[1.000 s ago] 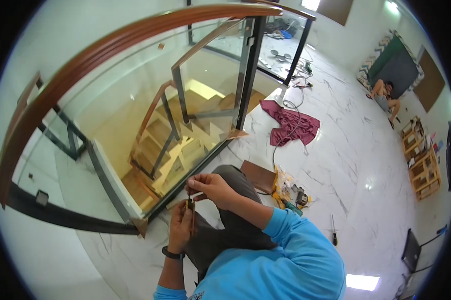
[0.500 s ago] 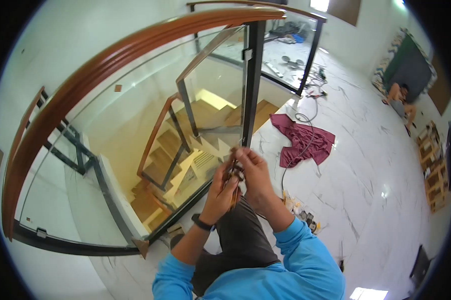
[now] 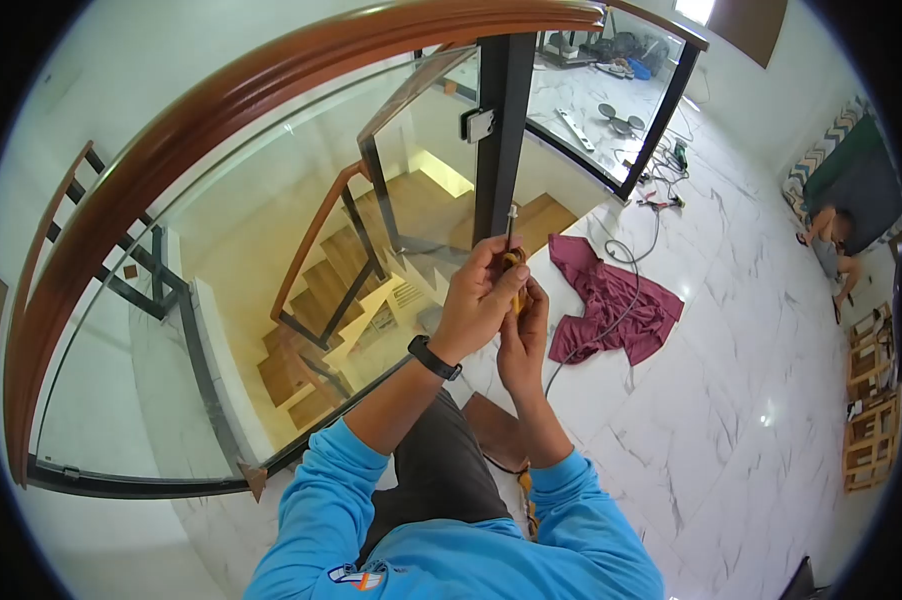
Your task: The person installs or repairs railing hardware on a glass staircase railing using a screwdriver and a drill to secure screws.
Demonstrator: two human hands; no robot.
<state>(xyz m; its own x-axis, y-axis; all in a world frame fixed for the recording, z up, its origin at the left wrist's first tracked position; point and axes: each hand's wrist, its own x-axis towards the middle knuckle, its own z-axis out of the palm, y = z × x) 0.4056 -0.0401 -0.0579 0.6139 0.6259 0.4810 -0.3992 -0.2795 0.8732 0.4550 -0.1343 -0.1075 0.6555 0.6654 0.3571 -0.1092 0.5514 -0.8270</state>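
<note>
My left hand (image 3: pixel 479 308), with a black band on its wrist, is closed around a screwdriver (image 3: pixel 512 228). The tool's thin shaft points up, and a small pale piece sits at its tip. Yellow shows on the handle between my hands. My right hand (image 3: pixel 524 340) is closed around the lower end of that handle, just right of and below my left hand. Behind the tip stands a black post (image 3: pixel 501 150) with a metal glass clamp (image 3: pixel 478 125) on its side.
A glass panel (image 3: pixel 271 230) under a curved wooden handrail (image 3: pixel 221 90) borders the stairwell at left. Maroon cloth (image 3: pixel 621 305) and a hose lie on the marble floor (image 3: pixel 731 400). A person (image 3: pixel 829 245) sits at far right, near wooden crates (image 3: pixel 871 440).
Both hands have moved up and right, and the screwdriver now points upright above them. The view has shifted closer to the post, and its clamp shows more fully.
</note>
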